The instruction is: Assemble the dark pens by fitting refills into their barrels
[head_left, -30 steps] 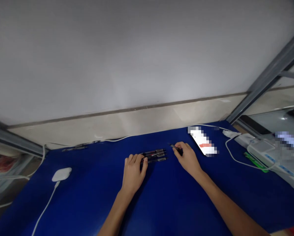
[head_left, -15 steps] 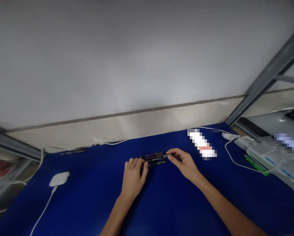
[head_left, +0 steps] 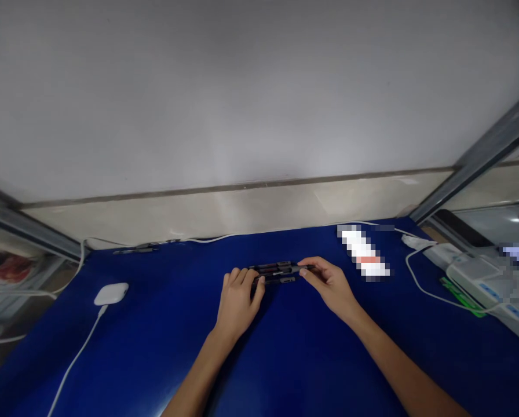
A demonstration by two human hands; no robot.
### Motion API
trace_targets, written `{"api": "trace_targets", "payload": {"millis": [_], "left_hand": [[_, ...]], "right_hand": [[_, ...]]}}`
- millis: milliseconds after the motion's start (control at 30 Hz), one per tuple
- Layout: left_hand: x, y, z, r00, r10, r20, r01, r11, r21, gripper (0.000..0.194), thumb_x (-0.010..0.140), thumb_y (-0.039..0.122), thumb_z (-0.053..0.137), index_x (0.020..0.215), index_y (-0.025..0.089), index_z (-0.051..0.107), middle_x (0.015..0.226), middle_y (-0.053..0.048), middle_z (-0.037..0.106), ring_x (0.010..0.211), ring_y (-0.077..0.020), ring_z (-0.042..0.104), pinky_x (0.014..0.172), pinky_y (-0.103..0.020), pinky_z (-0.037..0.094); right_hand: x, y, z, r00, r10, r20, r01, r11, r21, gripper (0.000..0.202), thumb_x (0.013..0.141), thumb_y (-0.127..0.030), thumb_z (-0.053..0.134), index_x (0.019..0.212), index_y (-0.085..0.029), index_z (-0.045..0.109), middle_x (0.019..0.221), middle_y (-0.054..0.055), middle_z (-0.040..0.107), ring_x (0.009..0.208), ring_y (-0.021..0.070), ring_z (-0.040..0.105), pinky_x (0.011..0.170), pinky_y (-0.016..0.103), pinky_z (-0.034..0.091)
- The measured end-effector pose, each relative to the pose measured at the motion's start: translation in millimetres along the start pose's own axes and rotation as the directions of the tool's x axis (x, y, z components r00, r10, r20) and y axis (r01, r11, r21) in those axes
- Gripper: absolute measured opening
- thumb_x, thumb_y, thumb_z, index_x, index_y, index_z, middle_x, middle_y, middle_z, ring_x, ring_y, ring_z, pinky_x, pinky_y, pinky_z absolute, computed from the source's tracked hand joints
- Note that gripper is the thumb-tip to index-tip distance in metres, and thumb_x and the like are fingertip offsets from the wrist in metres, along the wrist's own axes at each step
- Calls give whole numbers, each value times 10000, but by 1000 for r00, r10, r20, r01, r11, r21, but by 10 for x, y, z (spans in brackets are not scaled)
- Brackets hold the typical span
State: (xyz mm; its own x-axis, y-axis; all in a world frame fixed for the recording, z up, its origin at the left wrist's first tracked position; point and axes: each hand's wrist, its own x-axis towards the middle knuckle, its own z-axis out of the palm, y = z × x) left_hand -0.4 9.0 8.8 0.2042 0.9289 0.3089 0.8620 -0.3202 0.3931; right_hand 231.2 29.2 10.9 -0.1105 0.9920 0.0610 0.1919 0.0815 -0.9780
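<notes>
Several dark pens (head_left: 277, 265) lie side by side in a small bundle on the blue tabletop. My left hand (head_left: 238, 300) is closed around their left ends, with its fingers over the top and the thumb along the near side. Between the thumb and fingers of my right hand (head_left: 332, 287) is the end of a dark pen (head_left: 293, 269), which lies along the bundle and points right. The left ends of the pens are hidden under my left hand.
A white earbud case (head_left: 111, 293) on a cable lies left. More pens (head_left: 136, 249) rest by the wall. On the right are a blurred phone (head_left: 364, 252), a green packet (head_left: 463, 298) and a white power strip (head_left: 472, 275) with cables.
The whole view has shifted slightly, so things sit a little further right and mostly higher. Both hands keep their hold, with hardly any visible change among the pens.
</notes>
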Motion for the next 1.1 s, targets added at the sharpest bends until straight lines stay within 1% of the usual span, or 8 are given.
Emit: {"api": "trace_targets", "payload": {"millis": [400,633,700,767,867,933,1033,1100], "left_hand": [[-2,-15,7,1000,9,-5,-9,1000,3,251,991,319,392,927,189,596,862,-41,636,829,-205,500,745,-340,330],[-35,92,55,988,129,84,-131,991,17,241,1004,312,387,1006,198,600,953,-44,639,883,-206,498,760,-344,335],[-54,135,79,983,161,90,-165,986,37,232,1002,313,399,1053,205,598,975,-46,639,905,-209,507,758,-341,338],[-70,166,95,977,198,85,-203,978,52,237,994,325,424,1142,231,584,988,-45,635,909,-206,514,748,-334,338],[-83,189,102,962,260,80,-266,962,69,250,987,317,446,1201,297,575,934,-27,619,864,-192,509,725,-323,328],[-82,192,100,961,266,75,-271,960,73,236,990,304,440,1166,311,598,901,-21,610,843,-185,503,719,-320,322],[-73,177,95,977,201,66,-205,977,59,230,996,308,422,1110,277,619,921,-29,620,864,-189,508,725,-324,323],[-68,161,89,984,168,66,-171,984,42,240,1001,313,408,1097,258,621,945,-34,628,888,-192,515,734,-328,329]], "right_hand": [[5,19,13,999,-37,29,38,998,-48,203,871,-376,633,1021,-241,655,930,26,706,838,172,675,779,308,530],[-66,48,123,982,-101,158,114,990,-80,177,888,-356,622,1009,-242,683,1000,29,710,929,180,672,833,305,521],[-101,43,173,978,-99,183,123,985,-124,169,890,-349,622,1000,-239,689,955,21,716,880,169,676,764,271,521],[-131,35,208,979,-94,179,129,973,-191,175,910,-358,592,925,-216,694,810,8,701,730,144,661,638,235,493],[-160,21,224,978,-120,173,168,940,-298,400,976,-364,463,660,-184,629,573,-16,591,529,106,563,551,224,427],[-168,7,214,973,-139,183,193,925,-326,481,995,-361,413,578,-182,572,526,-19,552,494,96,530,551,224,415],[-167,-22,193,971,-150,184,200,934,-297,262,956,-381,506,822,-198,637,643,-19,619,550,107,560,546,216,428],[-164,-36,186,972,-167,166,210,934,-290,181,934,-379,550,967,-214,617,774,-5,662,650,122,607,590,216,458]]}}
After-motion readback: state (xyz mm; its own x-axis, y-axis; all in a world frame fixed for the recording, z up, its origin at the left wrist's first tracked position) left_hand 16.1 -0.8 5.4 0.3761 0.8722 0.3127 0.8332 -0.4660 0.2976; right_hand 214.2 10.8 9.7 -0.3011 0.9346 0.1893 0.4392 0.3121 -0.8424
